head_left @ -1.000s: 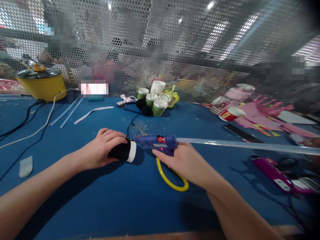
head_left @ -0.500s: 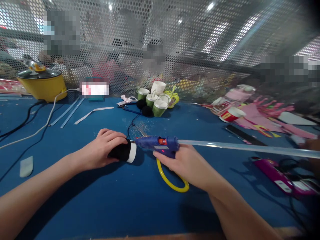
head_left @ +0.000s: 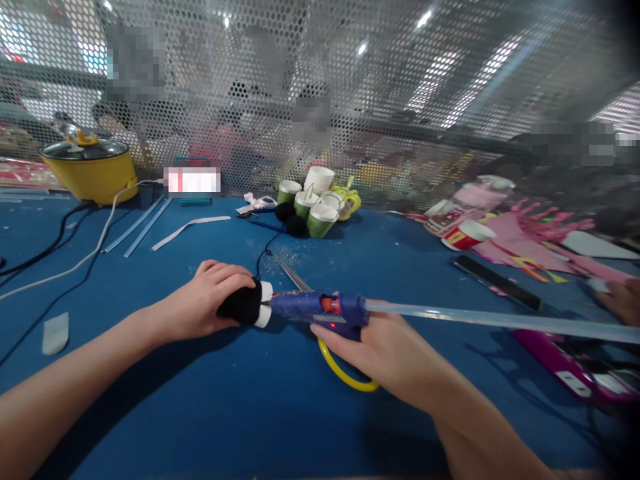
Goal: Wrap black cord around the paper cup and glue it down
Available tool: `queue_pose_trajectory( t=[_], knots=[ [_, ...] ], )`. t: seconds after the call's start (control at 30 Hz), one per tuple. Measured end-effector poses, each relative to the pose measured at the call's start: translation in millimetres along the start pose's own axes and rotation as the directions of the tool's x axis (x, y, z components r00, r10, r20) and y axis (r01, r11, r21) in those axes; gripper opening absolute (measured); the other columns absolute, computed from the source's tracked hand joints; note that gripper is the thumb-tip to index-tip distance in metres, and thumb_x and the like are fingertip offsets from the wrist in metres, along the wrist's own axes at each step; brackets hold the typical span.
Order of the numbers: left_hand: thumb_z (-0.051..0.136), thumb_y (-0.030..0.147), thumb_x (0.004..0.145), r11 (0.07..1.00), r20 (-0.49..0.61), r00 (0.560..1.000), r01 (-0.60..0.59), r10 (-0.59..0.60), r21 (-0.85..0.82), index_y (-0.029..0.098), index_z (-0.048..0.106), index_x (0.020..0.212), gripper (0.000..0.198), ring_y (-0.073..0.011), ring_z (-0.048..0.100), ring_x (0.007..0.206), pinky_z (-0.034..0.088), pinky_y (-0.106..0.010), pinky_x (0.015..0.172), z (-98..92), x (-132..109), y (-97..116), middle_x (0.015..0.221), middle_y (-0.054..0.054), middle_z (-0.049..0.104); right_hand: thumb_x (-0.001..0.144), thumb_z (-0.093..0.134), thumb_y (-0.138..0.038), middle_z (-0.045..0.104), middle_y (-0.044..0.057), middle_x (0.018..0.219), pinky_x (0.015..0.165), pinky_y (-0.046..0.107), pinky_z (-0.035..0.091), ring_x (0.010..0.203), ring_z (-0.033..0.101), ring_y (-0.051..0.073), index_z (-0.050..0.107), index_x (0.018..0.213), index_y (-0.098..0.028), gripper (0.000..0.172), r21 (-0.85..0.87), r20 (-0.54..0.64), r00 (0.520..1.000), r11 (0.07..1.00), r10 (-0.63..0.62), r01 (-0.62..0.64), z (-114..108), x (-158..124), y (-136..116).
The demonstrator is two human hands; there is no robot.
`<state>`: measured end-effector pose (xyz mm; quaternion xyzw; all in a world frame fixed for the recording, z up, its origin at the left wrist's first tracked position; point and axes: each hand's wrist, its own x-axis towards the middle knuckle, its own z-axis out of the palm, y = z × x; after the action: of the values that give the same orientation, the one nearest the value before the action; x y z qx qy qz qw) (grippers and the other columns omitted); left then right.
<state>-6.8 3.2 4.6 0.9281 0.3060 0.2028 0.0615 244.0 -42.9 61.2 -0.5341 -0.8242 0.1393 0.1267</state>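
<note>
My left hand (head_left: 213, 297) is wrapped around a small white paper cup covered in black yarn (head_left: 243, 305), lying on its side on the blue table. Its white rim (head_left: 264, 317) faces right. In my right hand (head_left: 385, 347) is a blue hot glue gun (head_left: 320, 312), its nozzle at the cup's rim; whether it touches cannot be told. A long clear glue stick (head_left: 500, 321) sticks out behind it, and a red light glows on its side. Scissors with a yellow handle (head_left: 345, 379) lie beneath the gun, partly hidden. Black yarn (head_left: 264, 252) runs from the cup to black yarn balls (head_left: 295, 225).
Several green-wrapped cups (head_left: 323, 220) stand at the back by a perforated metal screen (head_left: 260, 87). A yellow pot (head_left: 95, 175) is at back left, with cables. To the right are a red-and-white cup (head_left: 469, 235), a black phone-like slab (head_left: 497, 281), a purple power strip (head_left: 555, 367) and another person's hand (head_left: 623, 300).
The glue gun has moved slightly toward me and right, its nozzle passing from the rim's far side to its middle. More of the scissors' blade shows. My left hand stays on the cup.
</note>
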Motion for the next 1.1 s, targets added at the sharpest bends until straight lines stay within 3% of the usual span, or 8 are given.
queue_pose_trajectory(
  t=[0.17, 0.7, 1.1],
  knots=[
    [0.064, 0.019, 0.072, 1.000, 0.006, 1.000, -0.008, 0.008, -0.005, 0.021, 0.038, 0.111, 0.047, -0.0240, 0.048, 0.110, 0.029, -0.039, 0.090, -0.4, -0.2, -0.8, 0.119, -0.010, 0.053, 0.078, 0.048, -0.029, 0.056, 0.000, 0.052, 0.046, 0.025, 0.040, 0.046, 0.051, 0.014, 0.064, 0.075, -0.021, 0.018, -0.058, -0.013, 0.999, 0.998, -0.030, 0.029, 0.0, -3.4, -2.9],
    [0.066, 0.021, 0.070, 0.999, 0.009, 1.000, 0.028, -0.028, -0.025, 0.021, 0.039, 0.111, 0.050, -0.0241, 0.049, 0.109, 0.029, -0.039, 0.091, 0.1, -0.1, -1.5, 0.118, -0.008, 0.054, 0.080, 0.050, -0.024, 0.057, -0.001, 0.064, 0.056, 0.025, 0.041, 0.057, 0.051, 0.013, 0.049, 0.065, -0.021, 0.015, 0.055, -0.054, 0.993, 0.993, -0.102, 0.105, 1.7, -5.8, -3.6],
    [0.067, 0.022, 0.070, 0.997, 0.006, 0.998, 0.055, -0.055, -0.051, 0.022, 0.039, 0.110, 0.049, -0.0242, 0.050, 0.107, 0.030, -0.040, 0.091, -0.1, 0.2, -0.7, 0.115, -0.009, 0.054, 0.080, 0.050, -0.025, 0.058, 0.000, 0.062, 0.052, 0.024, 0.041, 0.054, 0.051, 0.012, 0.049, 0.065, -0.021, 0.016, 0.051, -0.062, 0.995, 0.996, -0.073, 0.077, 2.0, -6.3, -5.1]
  ],
)
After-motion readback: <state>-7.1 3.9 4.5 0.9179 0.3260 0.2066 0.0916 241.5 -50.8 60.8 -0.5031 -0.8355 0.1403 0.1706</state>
